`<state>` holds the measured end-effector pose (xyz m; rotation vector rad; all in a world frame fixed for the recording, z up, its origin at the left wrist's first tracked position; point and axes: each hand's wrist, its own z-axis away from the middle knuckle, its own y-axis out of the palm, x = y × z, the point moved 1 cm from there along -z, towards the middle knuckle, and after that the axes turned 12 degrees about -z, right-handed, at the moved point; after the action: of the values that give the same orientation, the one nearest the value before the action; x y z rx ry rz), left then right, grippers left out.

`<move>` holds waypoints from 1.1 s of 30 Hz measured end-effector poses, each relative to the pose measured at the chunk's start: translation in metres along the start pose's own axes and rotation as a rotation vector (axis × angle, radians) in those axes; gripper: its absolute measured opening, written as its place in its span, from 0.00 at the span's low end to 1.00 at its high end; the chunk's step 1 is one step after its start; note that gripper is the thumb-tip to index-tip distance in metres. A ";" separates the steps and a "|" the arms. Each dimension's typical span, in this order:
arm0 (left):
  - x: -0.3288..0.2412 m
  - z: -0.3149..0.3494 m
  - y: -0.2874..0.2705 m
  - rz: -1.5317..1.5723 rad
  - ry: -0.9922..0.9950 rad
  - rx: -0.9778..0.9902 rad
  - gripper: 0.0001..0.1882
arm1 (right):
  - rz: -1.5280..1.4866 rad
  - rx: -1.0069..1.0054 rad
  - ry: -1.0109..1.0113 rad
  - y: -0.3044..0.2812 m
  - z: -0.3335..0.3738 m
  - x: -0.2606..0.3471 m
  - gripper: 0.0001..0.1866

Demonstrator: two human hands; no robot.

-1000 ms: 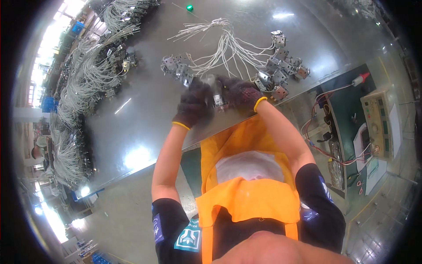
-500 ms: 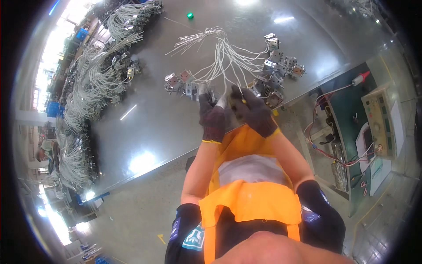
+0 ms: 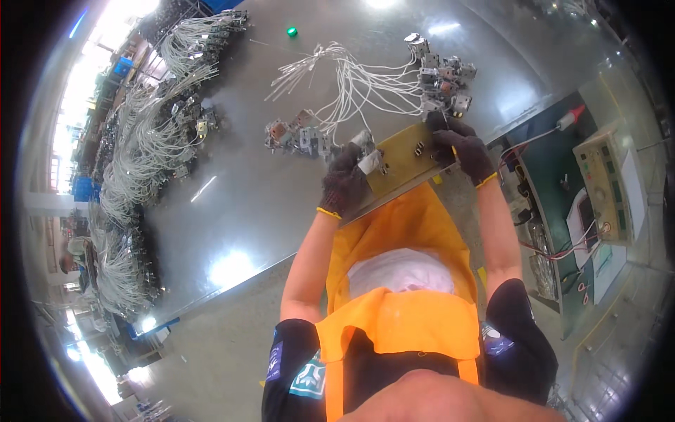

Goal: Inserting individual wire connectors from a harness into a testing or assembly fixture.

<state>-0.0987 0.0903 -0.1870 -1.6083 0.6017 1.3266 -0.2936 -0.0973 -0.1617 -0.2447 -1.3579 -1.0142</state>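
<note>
Both my hands wear dark work gloves with yellow cuffs. My left hand, its thumb and a finger covered white at the tips, is closed on a small metal part at the left end of a yellowish board. The fingers partly hide that part. To the right, my right hand is at the board's other end, its fingers apart and reaching to a cluster of metal parts. White wires run from this cluster to loose ends farther off. A smaller group of metal parts lies left of my left hand.
Big heaps of white-wired metal parts line the table's left side. A green light shows on the grey table. Beyond the table's right edge stand a beige instrument, a red-tipped probe with cables, and scissors.
My right hand has moved right, off the wires and toward the right cluster. My left hand has shifted slightly, its white fingertips now farther right. The yellowish board between my hands has come into view.
</note>
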 end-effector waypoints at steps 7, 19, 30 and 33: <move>-0.005 0.013 0.038 -0.102 0.187 -0.198 0.26 | 0.505 0.198 0.036 0.041 0.033 0.018 0.22; -0.007 0.003 0.054 -0.598 0.341 -0.383 0.28 | 0.961 0.290 -0.465 0.067 0.046 0.011 0.13; -0.005 -0.007 0.053 -0.647 0.391 -0.331 0.17 | 1.534 0.362 -0.522 0.076 0.043 -0.005 0.09; -0.010 -0.004 0.056 -0.535 0.447 -0.404 0.16 | 1.535 0.311 -0.550 0.085 0.046 -0.009 0.08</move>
<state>-0.1465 0.0603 -0.1971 -2.2284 0.1281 0.7162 -0.2637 -0.0133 -0.1240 -1.1522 -1.2726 0.5862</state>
